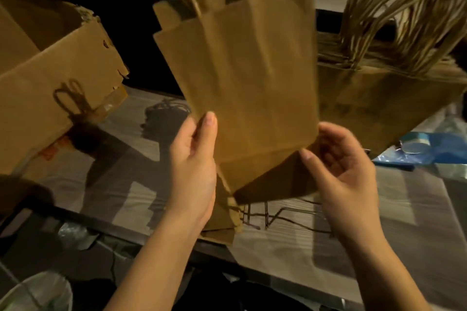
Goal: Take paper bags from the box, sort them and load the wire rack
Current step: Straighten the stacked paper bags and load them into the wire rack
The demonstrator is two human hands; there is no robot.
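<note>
A person stands at a dim wood-grain table (394, 219), seen from above the hands.

At nine o'clock a torn cardboard box (58, 76) lies tipped on its side with its mouth turned away to the left, probably so bags can be drawn out flat. One bag's twisted handle shows against its near wall.

At six o'clock the left hand (194, 171) grips a small bunch of brown paper bags (247, 70) by their lower left edge, with the thumb on the front face and the fingers behind. The bags stand upright in the air at the centre, reaching toward twelve o'clock, handles up and bottoms down. They are fanned slightly, which looks like a way to check and square them before loading.

Just below them, at five o'clock, thin wires of the rack (275, 217) rest on the table. The bunch hangs over it, not yet set in.

The right hand (346, 174) is cupped at the bunch's lower right corner, its thumb tip at the folded bottom. The blur hides whether it pinches the paper or only steadies it.

At two o'clock a thick stack (384, 93) of larger bags stands upright with handles arching over, apparently already sorted by size.
</note>
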